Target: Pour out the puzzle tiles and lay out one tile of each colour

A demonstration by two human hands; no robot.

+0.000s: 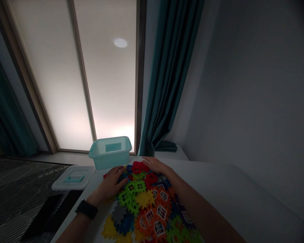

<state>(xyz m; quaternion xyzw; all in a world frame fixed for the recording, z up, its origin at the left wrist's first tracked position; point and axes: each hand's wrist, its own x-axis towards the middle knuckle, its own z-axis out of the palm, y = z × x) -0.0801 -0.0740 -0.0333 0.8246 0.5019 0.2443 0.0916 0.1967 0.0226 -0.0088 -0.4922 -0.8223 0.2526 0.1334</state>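
A heap of interlocking plastic building tiles (144, 202) in red, green, yellow, orange, blue and grey covers the middle of the white table (218, 192). Many tiles have small window cut-outs. My left hand (110, 184) rests on the heap's left side, fingers spread, with a black wristwatch (86, 209) on that wrist. My right hand (154, 165) lies flat on the far edge, against red tiles. Neither hand shows a separate tile lifted in its grip. A translucent teal plastic bin (110, 152) stands just beyond my hands at the table's far end.
A white and teal bin lid (74, 178) sits left of the bin, by the table's edge. A dark flat object (42, 216) lies low at left, above a dark striped floor covering (20, 179). Teal curtains (168, 77) hang beside a bright frosted panel (108, 77).
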